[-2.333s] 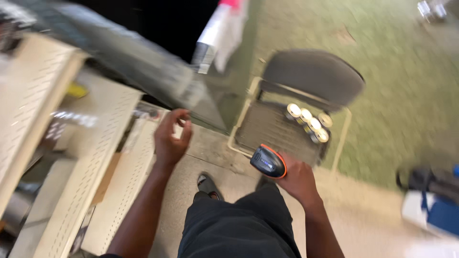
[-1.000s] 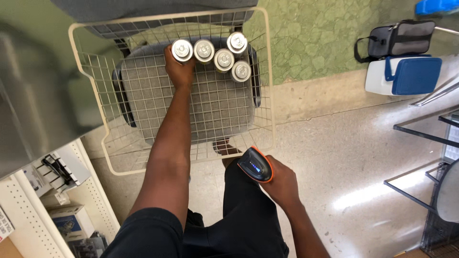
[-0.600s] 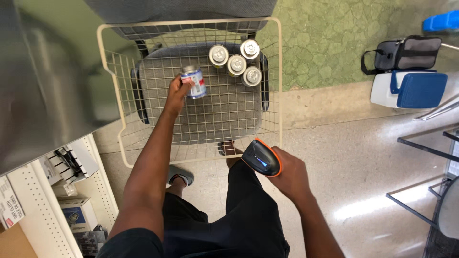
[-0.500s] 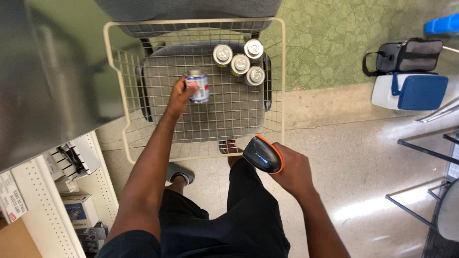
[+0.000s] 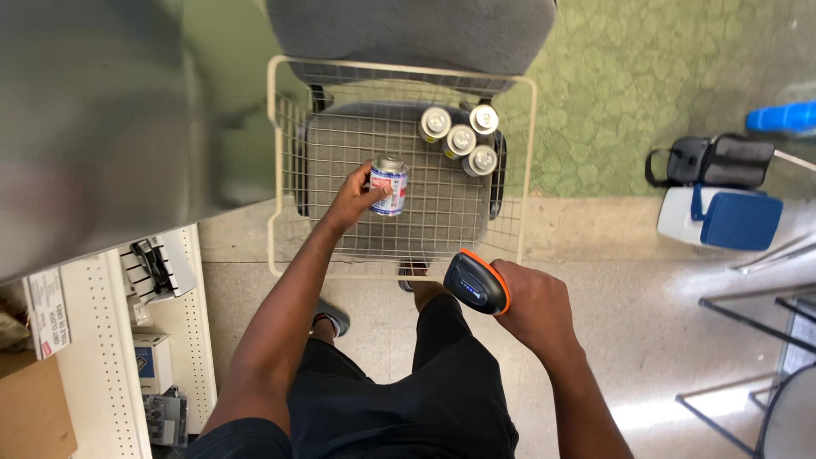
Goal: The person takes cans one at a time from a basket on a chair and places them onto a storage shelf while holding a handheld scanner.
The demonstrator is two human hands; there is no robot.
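— Left hand (image 5: 353, 200) is out over the wire basket (image 5: 274, 170), fingers wrapped round a small can (image 5: 388, 187) with a blue and red label. It's held on a tilt, lid up and away, just above the grey chair seat (image 5: 340, 153) that the basket sits on.

— And the right hand (image 5: 531, 310)?

— Closed round a handheld scanner (image 5: 476, 282), black with an orange edge, down by the basket's near rim. Its head points up towards the can.

— So which step do you make it?

— I'd say it's the lining-up: can in one hand, scanner in the other, the two near but well short of touching. Whether a beam is on, I can't tell from here.

— What would a read call for?

— My guess: the coded part of the label has to face the scanner's head. The side showing now is the printed front, and I can't see a barcode, so a turn of the wrist may be needed.

— Anything else in the basket?

— Four more cans (image 5: 460, 138), upright, bunched touching in the far right corner, silver lids up. Off to the right on the floor, a blue and white cooler (image 5: 718, 217) beside a black bag (image 5: 714, 161). Pegboard shelving (image 5: 93, 340) on the left.
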